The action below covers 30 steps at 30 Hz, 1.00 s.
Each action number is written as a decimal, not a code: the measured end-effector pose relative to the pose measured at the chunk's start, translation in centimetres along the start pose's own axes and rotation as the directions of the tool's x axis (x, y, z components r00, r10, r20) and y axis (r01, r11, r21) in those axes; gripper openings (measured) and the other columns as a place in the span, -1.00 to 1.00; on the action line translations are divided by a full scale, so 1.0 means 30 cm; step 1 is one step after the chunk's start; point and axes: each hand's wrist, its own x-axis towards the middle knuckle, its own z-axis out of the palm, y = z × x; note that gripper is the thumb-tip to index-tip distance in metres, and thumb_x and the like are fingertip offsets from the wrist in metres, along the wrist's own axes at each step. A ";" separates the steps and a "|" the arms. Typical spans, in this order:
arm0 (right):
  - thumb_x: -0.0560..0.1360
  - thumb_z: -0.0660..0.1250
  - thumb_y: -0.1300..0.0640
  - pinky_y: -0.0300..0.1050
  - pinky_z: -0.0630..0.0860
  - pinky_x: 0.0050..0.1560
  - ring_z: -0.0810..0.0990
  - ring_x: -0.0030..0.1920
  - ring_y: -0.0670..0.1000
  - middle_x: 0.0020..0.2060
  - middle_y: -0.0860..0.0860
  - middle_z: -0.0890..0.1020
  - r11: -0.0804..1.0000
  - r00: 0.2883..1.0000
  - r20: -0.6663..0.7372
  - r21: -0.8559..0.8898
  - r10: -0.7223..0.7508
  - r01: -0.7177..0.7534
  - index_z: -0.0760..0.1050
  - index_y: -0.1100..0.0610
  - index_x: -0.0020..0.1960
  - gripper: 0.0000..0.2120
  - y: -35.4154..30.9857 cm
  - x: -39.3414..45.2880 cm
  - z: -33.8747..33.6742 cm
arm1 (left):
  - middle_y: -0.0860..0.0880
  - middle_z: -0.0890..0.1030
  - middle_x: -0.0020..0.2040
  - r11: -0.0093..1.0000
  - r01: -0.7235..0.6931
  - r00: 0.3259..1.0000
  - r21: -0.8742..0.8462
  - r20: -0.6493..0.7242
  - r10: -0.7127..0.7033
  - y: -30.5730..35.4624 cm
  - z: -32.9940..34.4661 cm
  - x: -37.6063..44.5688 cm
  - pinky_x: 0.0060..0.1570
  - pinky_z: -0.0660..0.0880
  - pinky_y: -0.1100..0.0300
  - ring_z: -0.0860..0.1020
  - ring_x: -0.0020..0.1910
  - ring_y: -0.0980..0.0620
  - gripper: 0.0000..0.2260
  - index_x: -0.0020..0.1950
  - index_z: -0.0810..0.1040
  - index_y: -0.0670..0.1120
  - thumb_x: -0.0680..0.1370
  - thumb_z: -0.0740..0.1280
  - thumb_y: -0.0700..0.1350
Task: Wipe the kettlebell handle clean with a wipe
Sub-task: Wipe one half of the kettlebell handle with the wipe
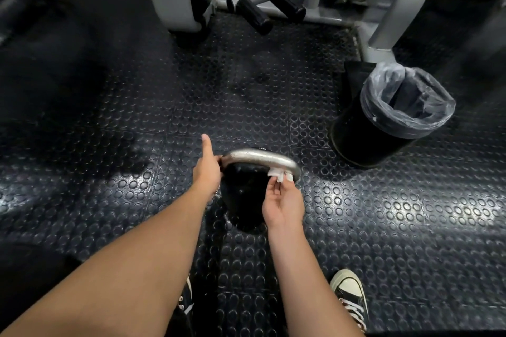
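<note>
Right now the wiping is looking underway but not finished, judging by where things sit. The kettlebell [246, 200] is standing on the floor [137, 107] just ahead of the person's shoes [351, 295], w/ its handle [260, 157] arching across the top. The left hand [206, 172] is gripping the handle's left end, thumb sticking up and free, steadying it. The right hand [283, 200] is pinching a small crumpled white wipe [279, 174] btwn fingertips and pressing it to the underside of the handle near the right bend. My read: the middle and left stretch are probably still needing a pass, esp. where the left hand is covering. Handle is looking like bare smooth metal, silvery and curved; the body is matte black and rounded. Floor is dark rubber w/ raised round studs. A black bin [383, 128] w/ a thin plastic liner is standing off to the right, handy for the wipe afterwards.
</note>
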 end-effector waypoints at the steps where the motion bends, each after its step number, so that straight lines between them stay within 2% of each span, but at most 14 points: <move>1: 0.58 0.23 0.40 -0.18 0.55 -0.02 0.59 -0.05 0.00 0.02 0.15 0.59 1.000 1.000 0.000 -0.003 -0.004 0.004 0.49 0.31 0.15 -0.83 0.000 -0.008 -0.006 | -0.15 0.78 0.06 1.000 -0.005 1.000 0.001 -0.006 0.005 0.001 0.000 -0.004 0.41 0.50 -0.15 0.72 0.15 -0.18 0.22 0.06 0.79 -0.01 0.05 -0.13 0.87; 6: 0.56 0.24 0.43 -0.19 0.57 -0.06 0.59 -0.04 0.00 0.01 0.15 0.58 0.998 0.999 -0.028 -0.057 -0.024 0.022 0.48 0.31 0.14 -0.82 0.009 -0.007 0.019 | -0.17 0.78 0.04 1.000 -0.012 1.000 -0.005 -0.004 0.012 0.000 0.002 -0.011 0.45 0.46 -0.19 0.70 0.16 -0.20 0.20 0.00 0.79 -0.03 0.07 -0.13 0.87; 11: 0.52 0.27 0.46 -0.25 0.54 -0.26 0.56 -0.23 -0.04 -0.11 0.14 0.57 0.998 0.998 -0.058 -0.058 -0.023 0.020 0.47 0.32 0.12 -0.80 -0.013 -0.028 0.029 | -0.26 0.75 0.08 1.000 -0.006 1.000 0.010 0.002 0.006 0.007 0.006 -0.010 0.41 0.49 -0.19 0.70 0.18 -0.28 0.24 -0.06 0.77 -0.11 0.05 -0.14 0.87; 13: 0.50 0.32 0.43 -0.25 0.54 -0.24 0.58 -0.28 -0.05 -0.12 0.14 0.61 0.991 0.990 -0.104 -0.104 -0.100 0.089 0.51 0.32 0.07 -0.85 -0.019 -0.047 0.029 | -0.25 0.75 0.09 1.000 0.005 1.000 0.009 -0.004 -0.005 0.003 0.003 -0.007 0.42 0.48 -0.18 0.70 0.18 -0.27 0.18 -0.11 0.73 -0.08 0.05 -0.15 0.87; 15: 0.48 0.39 0.38 -0.24 0.55 -0.19 0.60 -0.26 -0.04 -0.07 0.16 0.65 0.947 0.958 -0.122 -0.227 -0.260 0.228 0.56 0.28 0.02 -0.87 -0.010 -0.058 0.033 | -0.26 0.74 0.10 0.999 0.011 1.000 0.033 0.009 -0.011 0.002 0.006 -0.005 0.42 0.46 -0.16 0.69 0.20 -0.28 0.14 -0.14 0.66 -0.06 0.06 -0.17 0.87; 16: 0.47 0.42 0.35 -0.24 0.55 -0.16 0.61 -0.23 -0.04 -0.05 0.14 0.67 0.888 0.926 -0.091 -0.329 -0.367 0.320 0.59 0.24 0.00 -0.88 -0.003 -0.061 0.034 | -0.24 0.75 0.08 0.999 0.011 1.000 0.035 0.012 -0.011 0.004 0.007 -0.007 0.43 0.45 -0.17 0.69 0.19 -0.26 0.17 -0.14 0.68 -0.09 0.06 -0.17 0.87; 17: 0.47 0.45 0.31 -0.25 0.56 -0.13 0.63 -0.19 -0.05 -0.05 0.09 0.70 0.784 0.877 -0.025 -0.460 -0.480 0.417 0.63 0.19 -0.03 -0.90 0.004 -0.065 0.032 | -0.20 0.76 0.07 0.999 0.012 1.000 0.033 0.009 -0.012 0.002 0.007 -0.004 0.44 0.42 -0.18 0.69 0.17 -0.23 0.21 -0.09 0.72 -0.10 0.06 -0.18 0.87; 19: 0.46 0.48 0.18 -0.29 0.55 -0.05 0.66 -0.11 -0.16 -0.12 -0.07 0.71 0.450 0.750 0.201 -0.693 -0.630 0.564 0.67 0.06 -0.07 -0.93 0.014 -0.074 0.028 | -0.12 0.76 0.11 0.999 0.018 1.000 0.032 -0.010 -0.018 -0.003 0.004 0.003 0.47 0.38 -0.21 0.68 0.18 -0.16 0.25 0.05 0.77 -0.03 0.05 -0.18 0.87; 21: 0.48 0.47 0.12 -0.39 0.49 -0.02 0.61 -0.10 -0.23 -0.13 -0.14 0.67 0.093 0.630 0.464 -0.755 -0.622 0.649 0.69 0.03 -0.04 -0.92 0.008 -0.072 0.028 | -0.10 0.75 0.15 0.999 0.032 0.999 0.026 -0.019 -0.032 -0.002 0.003 0.000 0.49 0.37 -0.22 0.67 0.20 -0.15 0.26 0.13 0.76 -0.01 0.05 -0.19 0.87; 23: 0.50 0.44 0.14 -0.50 0.40 -0.04 0.56 -0.12 -0.19 -0.13 -0.15 0.58 -0.247 0.492 0.697 -0.675 -0.522 0.695 0.69 0.09 0.01 -0.89 -0.002 -0.057 0.040 | -0.07 0.74 0.16 0.999 0.036 0.999 0.033 -0.032 -0.035 0.009 0.004 -0.020 0.49 0.39 -0.21 0.67 0.19 -0.12 0.25 0.14 0.75 0.04 0.03 -0.20 0.87; 24: 0.52 0.43 0.16 -0.53 0.35 -0.02 0.52 -0.10 -0.16 -0.12 -0.13 0.55 -0.376 0.442 0.776 -0.614 -0.450 0.694 0.69 0.12 0.03 -0.88 -0.004 -0.047 0.050 | -0.06 0.74 0.15 0.998 0.033 0.999 0.044 -0.037 -0.031 0.015 0.004 -0.031 0.47 0.41 -0.19 0.67 0.18 -0.10 0.25 0.13 0.76 0.06 0.02 -0.22 0.86; 25: 0.53 0.40 0.16 -0.54 0.30 0.01 0.46 -0.06 -0.14 -0.11 -0.13 0.52 -0.467 0.422 0.821 -0.568 -0.385 0.678 0.69 0.13 0.03 -0.88 -0.006 -0.038 0.065 | -0.05 0.74 0.14 0.998 0.030 0.999 0.054 -0.036 -0.028 0.023 0.003 -0.042 0.46 0.42 -0.18 0.67 0.16 -0.08 0.24 0.11 0.76 0.07 0.00 -0.23 0.86; 27: 0.57 0.35 0.11 -0.46 0.28 0.07 0.36 0.03 -0.11 -0.05 -0.12 0.57 -0.561 0.463 0.835 -0.545 -0.296 0.623 0.68 0.10 0.03 -0.85 -0.020 -0.022 0.109 | -0.03 0.75 0.12 0.998 0.019 1.000 0.065 -0.025 -0.017 0.033 0.000 -0.058 0.45 0.42 -0.17 0.68 0.16 -0.08 0.24 0.09 0.77 0.09 0.00 -0.24 0.85; 30: 0.61 0.24 -0.03 -0.08 0.33 0.17 0.46 0.05 -0.01 -0.08 -0.08 0.66 -0.679 0.615 0.763 -0.561 -0.201 0.474 0.64 -0.02 0.07 -0.79 -0.071 -0.004 0.184 | -0.03 0.76 0.10 0.997 0.017 1.000 0.082 -0.015 -0.016 0.043 -0.002 -0.080 0.37 0.43 -0.13 0.68 0.14 -0.06 0.21 0.07 0.78 0.08 0.05 -0.26 0.84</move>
